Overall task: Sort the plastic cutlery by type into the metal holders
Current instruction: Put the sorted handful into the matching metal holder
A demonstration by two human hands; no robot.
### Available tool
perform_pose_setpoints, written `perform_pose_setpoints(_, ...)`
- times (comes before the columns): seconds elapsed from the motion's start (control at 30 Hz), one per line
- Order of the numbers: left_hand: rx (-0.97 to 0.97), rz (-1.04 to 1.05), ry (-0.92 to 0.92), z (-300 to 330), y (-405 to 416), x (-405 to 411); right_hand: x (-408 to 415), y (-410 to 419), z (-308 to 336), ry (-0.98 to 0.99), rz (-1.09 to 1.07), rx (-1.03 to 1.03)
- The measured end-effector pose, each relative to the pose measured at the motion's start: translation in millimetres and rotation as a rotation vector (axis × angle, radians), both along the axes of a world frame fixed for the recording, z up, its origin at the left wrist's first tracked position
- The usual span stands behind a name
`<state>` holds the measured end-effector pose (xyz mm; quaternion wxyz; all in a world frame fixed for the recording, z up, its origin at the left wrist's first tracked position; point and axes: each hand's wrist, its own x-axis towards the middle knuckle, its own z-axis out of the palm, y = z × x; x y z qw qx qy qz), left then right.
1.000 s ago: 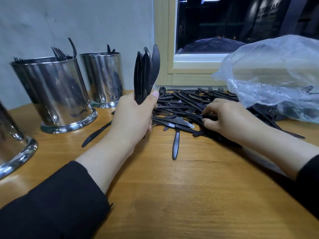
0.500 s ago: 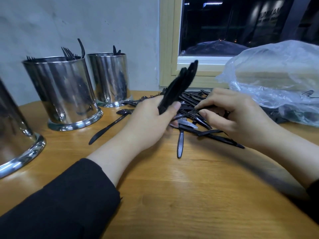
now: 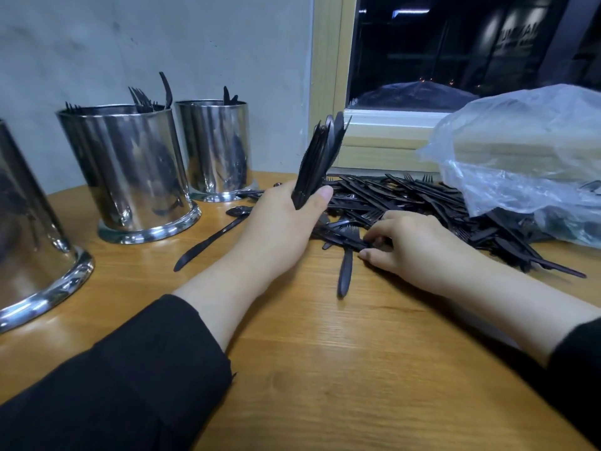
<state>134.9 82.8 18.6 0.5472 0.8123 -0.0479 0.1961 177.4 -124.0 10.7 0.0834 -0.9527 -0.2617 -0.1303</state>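
Since the earlier frame, the knives [image 3: 320, 157] are being raised upright, gripped by the left hand [image 3: 279, 222]; a fork [image 3: 349, 236] is being pinched from the pile [image 3: 422, 196] under the right hand's [image 3: 419, 245] curled fingers.

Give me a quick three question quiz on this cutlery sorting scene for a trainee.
1. True or false: the left hand grips a bundle of knives.
2. What is the right hand touching? A) the pile of cutlery B) the plastic bag C) a metal holder
3. Fill in: a lone spoon lies on the table in front of the ____ holders.

Key: 1 true; 2 A; 3 metal.
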Motion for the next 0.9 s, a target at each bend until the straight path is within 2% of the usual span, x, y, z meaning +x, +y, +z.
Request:
perform_pose_setpoints(0.37,0.047,-0.001,-0.070,3,-2,-5,-3,-7,0,-0.135,0.009,0.013)
perform_pose_setpoints(0.57,0.041,0.131,-0.139,11,2,-8,-10,-11,6,-0.236,0.046,0.113)
perform_pose_setpoints(0.67,0.187,0.180,-0.158,14,6,-9,-16,-10,12,-0.271,0.102,0.161)
perform_pose_setpoints(0.8,0.367,0.141,-0.115,15,7,-9,-21,-9,15,-0.277,0.171,0.184)
perform_pose_setpoints(0.9,0.414,0.068,-0.042,15,11,-9,-24,-8,17,-0.267,0.196,0.205)
